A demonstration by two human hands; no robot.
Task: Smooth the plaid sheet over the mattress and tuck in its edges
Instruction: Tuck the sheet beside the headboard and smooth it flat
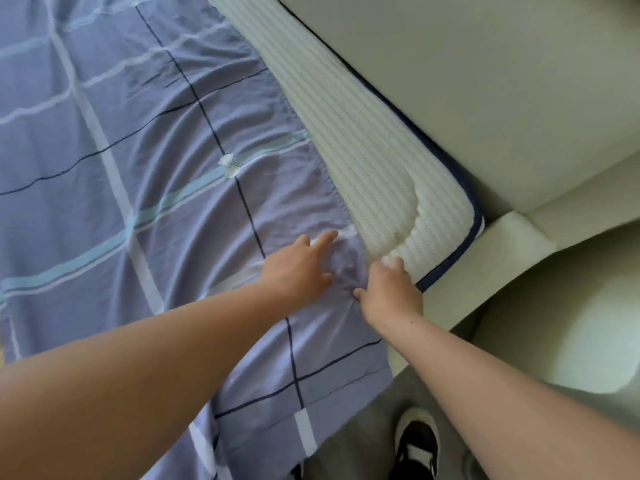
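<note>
Lavender plaid sheet, white ribbed mattress with navy piping.

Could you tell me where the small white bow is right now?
Head view, left of centre: the white bow sits on the plaid sheet, beyond the left hand.

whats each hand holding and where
Right hand grips the plaid sheet at its side edge by the mattress corner; left hand only presses flat on it.

text: none legible | labels: none | brands: none | numbers: none | signs: none
</note>
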